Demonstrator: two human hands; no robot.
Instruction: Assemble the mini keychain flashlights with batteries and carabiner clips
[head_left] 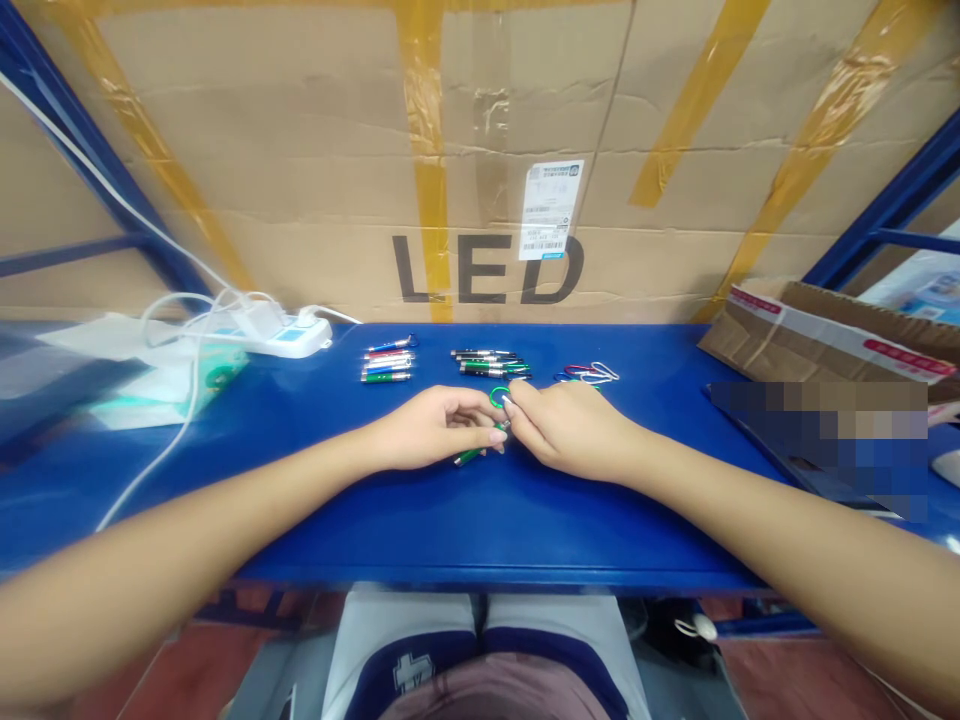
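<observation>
My left hand (439, 428) is closed on a slim green pen-shaped tube (469, 457), its lower end showing below the fingers. My right hand (574, 428) pinches a green clip ring (499, 396) at the tube's upper end, and the two hands almost touch. Beyond the left hand lies a row of tubes in several colours (388, 365), the farthest with a blue clip. A pile of black and green tubes (489, 363) rests just past my fingertips. Behind the right hand are loose clip rings (592, 373) in white, red and blue.
A white power strip (289, 335) with cables and a green-white packet (180, 385) sit at the left of the blue table (480, 535). An open cardboard box (817, 330) stands at the right. A large LED carton (322, 180) forms the back wall.
</observation>
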